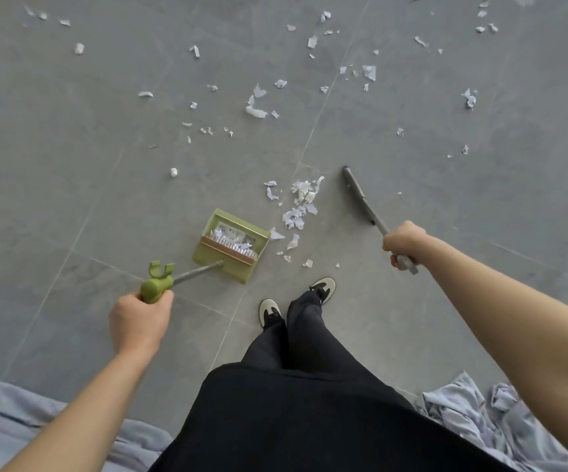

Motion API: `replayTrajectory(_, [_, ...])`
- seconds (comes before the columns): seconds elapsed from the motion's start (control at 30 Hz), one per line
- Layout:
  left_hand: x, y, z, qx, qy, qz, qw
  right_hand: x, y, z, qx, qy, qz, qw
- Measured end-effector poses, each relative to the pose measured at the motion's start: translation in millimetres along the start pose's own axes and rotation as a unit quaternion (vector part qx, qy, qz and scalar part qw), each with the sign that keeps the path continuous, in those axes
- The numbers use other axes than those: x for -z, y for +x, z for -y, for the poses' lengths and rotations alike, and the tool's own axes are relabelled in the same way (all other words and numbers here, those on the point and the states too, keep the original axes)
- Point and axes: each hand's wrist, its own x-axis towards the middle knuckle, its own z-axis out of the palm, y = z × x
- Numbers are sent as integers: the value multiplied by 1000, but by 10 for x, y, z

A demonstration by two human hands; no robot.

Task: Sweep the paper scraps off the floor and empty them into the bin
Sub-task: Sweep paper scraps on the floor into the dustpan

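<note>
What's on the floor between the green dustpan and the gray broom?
A heap of torn paper scraps lies between the dustpan and the broom, seen in the head view.

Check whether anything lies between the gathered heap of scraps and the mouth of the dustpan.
Nothing visible blocks it. Bare floor tile and a few loose scraps separate the heap of scraps from the green dustpan, which already holds some paper.

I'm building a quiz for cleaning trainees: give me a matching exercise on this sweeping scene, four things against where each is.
Things:
1. dustpan
2. broom
3. crumpled cloth
4. paper scraps

Places:
A. held in the right hand
B. piled between pan and broom
C. floor at lower right
D. handle gripped by the left hand

Pairs: 1-D, 2-A, 3-C, 4-B
</note>
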Motion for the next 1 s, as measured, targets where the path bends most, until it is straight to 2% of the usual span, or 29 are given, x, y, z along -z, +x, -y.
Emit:
replayTrajectory(0.17, [-12,-55,11,-28,40,29,998,4,-215,141,29,-92,21,995])
replayTrajectory(0.5, [147,15,126,-65,85,66,992,-224,-644,119,62,-173,57,981])
replayTrajectory(0.83, [197,-3,173,-94,122,109,982,-515,-855,-125,68,-205,68,974])
replayTrajectory(1.0, [158,9,193,-105,135,118,978,-447,-954,-213,60,-211,73,973])
